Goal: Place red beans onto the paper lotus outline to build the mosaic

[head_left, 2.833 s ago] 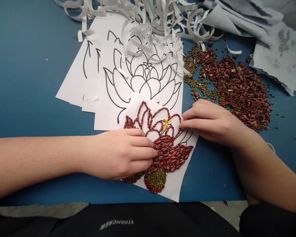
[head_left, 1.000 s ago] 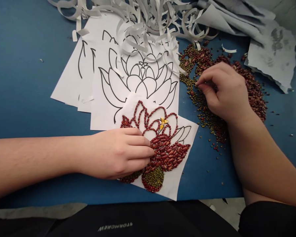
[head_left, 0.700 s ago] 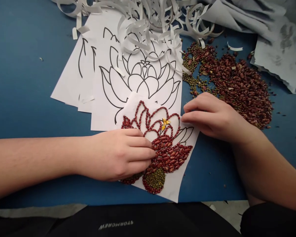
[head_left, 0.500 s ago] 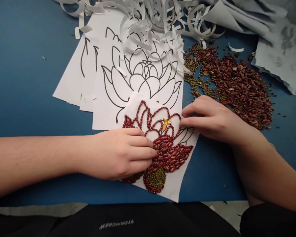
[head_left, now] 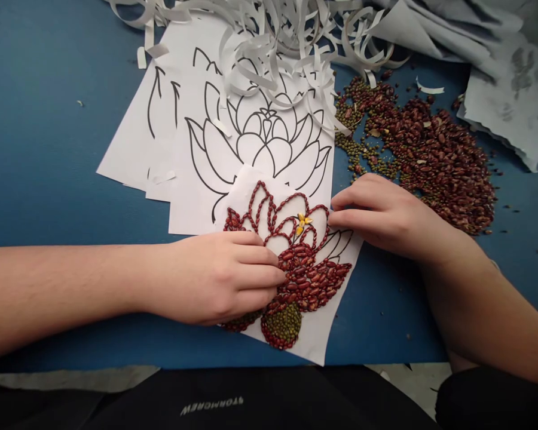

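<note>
A white sheet bears a lotus-shaped bean picture (head_left: 314, 278), lying turned at an angle near the table's front edge. Red beans fill its lower petals and outline the upper ones; green beans fill a rounded leaf (head_left: 287, 325) below. Small yellow pieces (head_left: 302, 224) sit near the centre. My left hand (head_left: 233, 278) rests on the picture's left side, fingers loosely bent side by side, tips touching the red beans, thumb hidden. At the upper right petal, the fingertips of my right hand (head_left: 376, 218) are pinched together at the bean outline; whatever is between them cannot be made out.
Printed lotus sheets (head_left: 197, 215) lie under and behind the picture. Curled white paper strips (head_left: 269, 42) cover their far end. A pile of red and green beans (head_left: 448, 161) spreads at the right, beside crumpled grey paper (head_left: 511, 95). The tabletop (head_left: 49, 149) is blue.
The view has shifted very slightly. Both hands stay at the same places on the picture, with no visible change in the beans.
</note>
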The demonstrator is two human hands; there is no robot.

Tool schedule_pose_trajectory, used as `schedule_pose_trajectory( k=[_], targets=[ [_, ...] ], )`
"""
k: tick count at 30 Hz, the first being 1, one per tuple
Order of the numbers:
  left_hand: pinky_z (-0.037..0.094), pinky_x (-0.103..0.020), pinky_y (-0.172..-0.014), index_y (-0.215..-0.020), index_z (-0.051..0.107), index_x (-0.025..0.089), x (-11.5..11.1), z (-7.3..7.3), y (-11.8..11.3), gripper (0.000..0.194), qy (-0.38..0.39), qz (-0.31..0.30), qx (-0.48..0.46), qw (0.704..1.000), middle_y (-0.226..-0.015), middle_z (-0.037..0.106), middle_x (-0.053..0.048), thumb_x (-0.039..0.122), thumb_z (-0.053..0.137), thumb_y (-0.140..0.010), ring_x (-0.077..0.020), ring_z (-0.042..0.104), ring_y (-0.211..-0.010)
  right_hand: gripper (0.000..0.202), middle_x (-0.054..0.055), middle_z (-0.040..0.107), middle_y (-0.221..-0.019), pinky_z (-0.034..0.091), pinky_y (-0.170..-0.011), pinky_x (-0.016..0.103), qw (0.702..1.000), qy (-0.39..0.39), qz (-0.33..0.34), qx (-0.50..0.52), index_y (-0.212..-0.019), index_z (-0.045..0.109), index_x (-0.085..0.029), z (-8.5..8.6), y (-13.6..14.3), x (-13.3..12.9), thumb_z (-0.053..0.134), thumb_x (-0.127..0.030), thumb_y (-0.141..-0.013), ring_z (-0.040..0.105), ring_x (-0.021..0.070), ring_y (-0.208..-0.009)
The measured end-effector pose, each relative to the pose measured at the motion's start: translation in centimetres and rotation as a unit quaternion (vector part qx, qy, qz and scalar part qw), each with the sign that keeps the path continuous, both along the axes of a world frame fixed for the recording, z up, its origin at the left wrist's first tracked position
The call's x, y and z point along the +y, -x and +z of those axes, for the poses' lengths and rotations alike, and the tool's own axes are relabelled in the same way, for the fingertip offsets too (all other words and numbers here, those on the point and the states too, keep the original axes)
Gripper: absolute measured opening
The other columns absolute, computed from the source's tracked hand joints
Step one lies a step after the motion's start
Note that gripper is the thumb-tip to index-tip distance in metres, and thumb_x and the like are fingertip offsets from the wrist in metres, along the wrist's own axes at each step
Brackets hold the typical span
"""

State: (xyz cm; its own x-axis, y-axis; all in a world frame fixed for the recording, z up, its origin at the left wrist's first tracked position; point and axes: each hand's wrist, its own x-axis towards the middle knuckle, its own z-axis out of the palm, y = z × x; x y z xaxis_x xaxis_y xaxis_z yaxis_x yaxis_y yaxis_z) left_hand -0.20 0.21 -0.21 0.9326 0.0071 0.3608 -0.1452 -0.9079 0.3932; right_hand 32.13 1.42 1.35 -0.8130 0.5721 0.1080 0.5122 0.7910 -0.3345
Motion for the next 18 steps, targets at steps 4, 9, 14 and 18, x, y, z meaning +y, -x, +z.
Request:
schedule_pose_trajectory(
  k=[4, 9, 14, 18],
  targets=[
    [0.056, -0.038, -0.090, -0.102, 0.078, 0.018, 0.02, 0.06, -0.07, 0.029, 0.011, 0.000, -0.002, 1.000, -0.121, 0.077, -0.008, 0.016, 0.049, -0.104, -0.0225, 0.071, -0.108, 0.025, 0.005, 0.070, -0.099, 0.042, -0.076, 0.037, 0.999, -0.017, 0.047, -0.005, -0.098, 0.069, -0.025, 0.31, 0.07, 0.30, 0.045, -0.021, -0.107, 0.056, 0.0186, -0.080],
    [0.056, -0.037, -0.091, -0.100, 0.077, 0.020, -0.06, 0.14, -0.02, 0.025, 0.011, 0.003, -0.001, 1.000, -0.121, 0.077, -0.009, 0.017, 0.053, -0.103, -0.0224, 0.071, -0.108, 0.027, 0.005, 0.069, -0.100, 0.044, -0.076, 0.036, 0.999, -0.006, 0.041, -0.001, -0.098, 0.069, -0.025, 0.50, 0.06, 0.47, 0.044, -0.019, -0.106, 0.056, 0.0189, -0.083],
    [0.055, -0.036, -0.092, -0.101, 0.077, 0.021, -0.12, 0.04, 0.04, 0.028, 0.008, 0.001, 0.004, 1.000, -0.122, 0.077, -0.008, 0.018, 0.050, -0.104, -0.0219, 0.071, -0.109, 0.026, 0.004, 0.069, -0.098, 0.044, -0.075, 0.036, 0.999, 0.000, 0.045, 0.022, -0.096, 0.071, -0.025, 0.37, 0.16, 0.43, 0.048, -0.016, -0.103, 0.057, 0.0191, -0.083],
    [0.054, -0.038, -0.092, -0.102, 0.077, 0.019, -0.06, -0.01, 0.01, 0.028, 0.010, -0.001, 0.006, 1.000, -0.123, 0.077, -0.008, 0.018, 0.049, -0.104, -0.0228, 0.071, -0.108, 0.027, 0.004, 0.070, -0.098, 0.043, -0.076, 0.036, 0.999, 0.011, 0.033, 0.009, -0.096, 0.072, -0.027, 0.23, 0.19, 0.44, 0.048, -0.018, -0.104, 0.057, 0.0191, -0.083]
  ],
)
